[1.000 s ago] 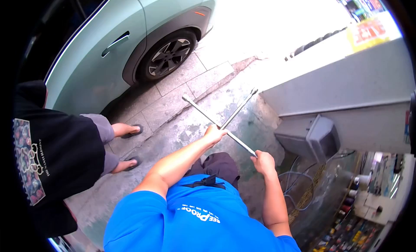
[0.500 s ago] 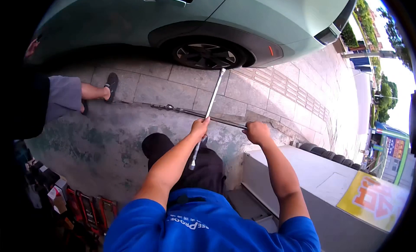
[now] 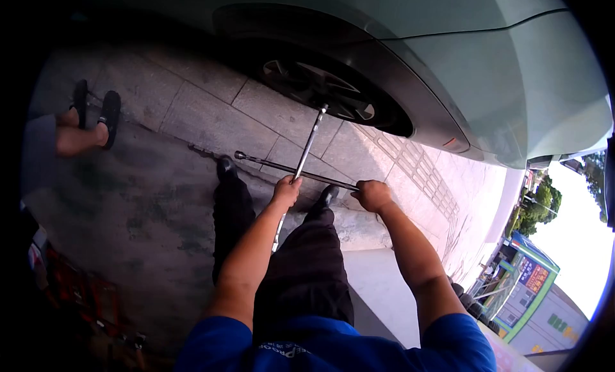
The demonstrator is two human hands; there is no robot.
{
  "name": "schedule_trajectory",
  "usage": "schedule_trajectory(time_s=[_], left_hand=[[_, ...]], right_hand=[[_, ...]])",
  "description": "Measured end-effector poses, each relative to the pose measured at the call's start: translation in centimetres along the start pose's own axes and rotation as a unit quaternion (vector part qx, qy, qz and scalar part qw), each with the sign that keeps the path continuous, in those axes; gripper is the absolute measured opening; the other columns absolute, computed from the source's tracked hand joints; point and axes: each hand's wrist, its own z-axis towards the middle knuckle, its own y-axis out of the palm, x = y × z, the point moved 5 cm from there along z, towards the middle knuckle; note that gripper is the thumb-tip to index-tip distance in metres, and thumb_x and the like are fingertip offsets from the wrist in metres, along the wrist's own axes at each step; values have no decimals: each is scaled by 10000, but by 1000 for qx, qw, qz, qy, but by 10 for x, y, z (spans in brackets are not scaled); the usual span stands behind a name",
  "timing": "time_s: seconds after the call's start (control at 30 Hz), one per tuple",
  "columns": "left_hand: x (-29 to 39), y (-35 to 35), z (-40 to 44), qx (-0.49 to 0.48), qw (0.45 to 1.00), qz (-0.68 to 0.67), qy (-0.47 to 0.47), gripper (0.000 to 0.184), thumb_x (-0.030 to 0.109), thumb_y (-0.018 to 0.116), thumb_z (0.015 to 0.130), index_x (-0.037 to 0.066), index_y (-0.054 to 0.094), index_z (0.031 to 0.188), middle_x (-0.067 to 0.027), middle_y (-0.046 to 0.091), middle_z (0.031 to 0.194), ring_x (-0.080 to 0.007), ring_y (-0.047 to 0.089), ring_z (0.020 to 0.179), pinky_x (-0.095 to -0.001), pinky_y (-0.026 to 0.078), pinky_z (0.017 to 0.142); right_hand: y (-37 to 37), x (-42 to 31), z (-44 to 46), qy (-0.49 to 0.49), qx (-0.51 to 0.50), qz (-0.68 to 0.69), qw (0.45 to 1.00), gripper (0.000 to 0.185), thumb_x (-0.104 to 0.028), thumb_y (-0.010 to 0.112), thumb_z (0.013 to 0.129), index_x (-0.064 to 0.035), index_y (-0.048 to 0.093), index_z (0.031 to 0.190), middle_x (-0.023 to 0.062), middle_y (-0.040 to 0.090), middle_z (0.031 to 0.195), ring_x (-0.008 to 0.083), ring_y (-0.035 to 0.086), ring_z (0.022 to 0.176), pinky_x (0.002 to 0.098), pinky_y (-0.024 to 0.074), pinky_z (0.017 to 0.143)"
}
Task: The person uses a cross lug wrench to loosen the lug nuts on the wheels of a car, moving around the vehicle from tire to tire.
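A four-way lug wrench (image 3: 310, 143) with long crossed bars is held in front of my body. My left hand (image 3: 286, 191) is closed around it just below where the bars cross. My right hand (image 3: 373, 196) grips the right end of the dark crossbar. The opposite end of that bar, a socket, points left over the pavement. The wrench's far end overlaps the lower edge of the car wheel (image 3: 320, 90); I cannot tell whether they touch. My left forearm partly hides the near end.
The pale green car (image 3: 474, 58) stands ahead. At left is another person's leg (image 3: 80, 141) in dark shoes. Red tool cases (image 3: 83, 289) lie in shadow at lower left. A white box-like surface (image 3: 378, 289) is close on my right, with tyres (image 3: 474, 305) beyond.
I have moved nearer the car, and the wheel appears larger. My legs and shoes now show below the wrench. Both hands keep their hold; the other person's feet appear farther left.
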Motion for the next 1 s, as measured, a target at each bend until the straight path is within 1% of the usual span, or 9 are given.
schedule_trajectory(time_s=[0.1, 0.17, 0.23, 0.3, 0.4, 0.57, 0.7, 0.73, 1.0], left_hand=[[-19, -4, 66, 71, 991, 105, 30, 342, 349, 615, 917, 14, 666, 964, -152, 671, 776, -298, 645, 730, -398, 491, 674], [-17, 0, 91, 106, 982, 110, 107, 322, 337, 609, 921, 19, 660, 929, -148, 655, 748, -295, 635, 707, -404, 484, 658], [-22, 6, 109, 82, 991, 84, 72, 299, 308, 610, 925, 13, 650, 904, -129, 624, 698, -262, 598, 651, -388, 464, 624], [-22, 6, 111, 68, 994, 54, 65, 270, 261, 602, 948, -3, 637, 903, 11, 538, 650, -107, 496, 605, -303, 415, 564], [-20, 20, 109, 119, 983, 75, 119, 267, 253, 598, 952, 1, 622, 868, 17, 511, 630, -97, 461, 586, -302, 395, 545], [-10, 21, 124, 88, 987, 72, 111, 280, 271, 613, 942, 1, 633, 871, 2, 525, 634, -95, 470, 596, -306, 399, 551], [-7, 20, 144, 120, 976, 136, 117, 324, 307, 610, 942, 5, 606, 825, -50, 531, 610, -153, 468, 561, -339, 407, 551], [-18, 26, 150, 122, 978, 147, 85, 355, 395, 606, 921, 44, 639, 883, -175, 647, 740, -387, 621, 709, -451, 471, 628], [-22, 45, 160, 126, 976, 165, 69, 360, 406, 575, 929, 49, 618, 913, -209, 669, 865, -433, 632, 855, -495, 493, 721]], right_hand=[[16, 11, 51, -11, -3, 7, 1000, 381, -451, 549, 920, -99, 661, 1016, 150, 697, 967, 342, 670, 934, 451, 532, 804], [22, 24, 79, -20, 36, 11, 999, 373, -441, 552, 920, -90, 652, 999, 158, 695, 955, 345, 669, 927, 452, 531, 795], [31, 32, 92, -31, 27, 12, 999, 359, -426, 563, 917, -81, 643, 982, 162, 695, 945, 349, 671, 909, 461, 532, 768], [33, 34, 103, -25, 26, 21, 999, 348, -414, 574, 914, -76, 640, 967, 165, 695, 926, 355, 673, 889, 468, 534, 742], [39, 45, 103, -30, 34, 11, 999, 343, -412, 577, 913, -78, 632, 968, 173, 692, 897, 362, 675, 863, 471, 536, 723], [21, 38, 102, 9, 33, 19, 999, 345, -401, 576, 915, -64, 626, 970, 179, 689, 887, 377, 673, 848, 476, 539, 735], [58, 46, 127, -5, 40, 31, 999, 352, -413, 583, 908, -66, 626, 945, 176, 688, 857, 371, 674, 816, 485, 534, 717], [73, 56, 140, 5, 54, 38, 998, 351, -417, 588, 906, -70, 626, 945, 177, 685, 841, 373, 674, 805, 484, 533, 718], [59, 66, 145, 7, 70, 98, 993, 304, -386, 646, 877, -90, 605, 934, 170, 696, 841, 375, 680, 806, 497, 533, 692]])
